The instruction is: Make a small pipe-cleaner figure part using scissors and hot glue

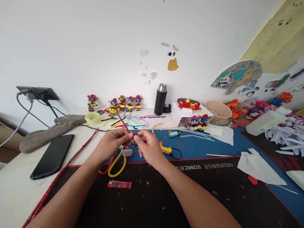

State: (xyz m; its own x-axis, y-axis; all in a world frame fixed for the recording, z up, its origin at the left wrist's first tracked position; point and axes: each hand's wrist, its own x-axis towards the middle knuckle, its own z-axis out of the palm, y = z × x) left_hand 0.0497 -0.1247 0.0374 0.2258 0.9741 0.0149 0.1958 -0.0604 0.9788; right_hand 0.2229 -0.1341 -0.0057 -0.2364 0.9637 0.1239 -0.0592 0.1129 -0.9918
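Above the blue mat, my left hand (116, 144) pinches a thin dark red cord (123, 121) between thumb and fingers. My right hand (150, 146) grips the same cord close beside it, and only a small red bit shows between the two thumbs. One length of the cord sticks up from the fingers towards the back left. Below the hands lie scissors with yellow and red handles (117, 172), partly hidden. A pink lighter (119, 184) rests on the black mat nearer to me. Behind my right hand is a yellow-handled tool (166, 149) with a black loop.
Left stand a black phone (52, 156), a long red braided cord (71, 160) and yellow tape (92, 118). Several small figurines (130, 104), a black flask (161, 99) and a white box (177, 115) line the wall. A white bottle (266, 122) and tissue (260, 166) are right.
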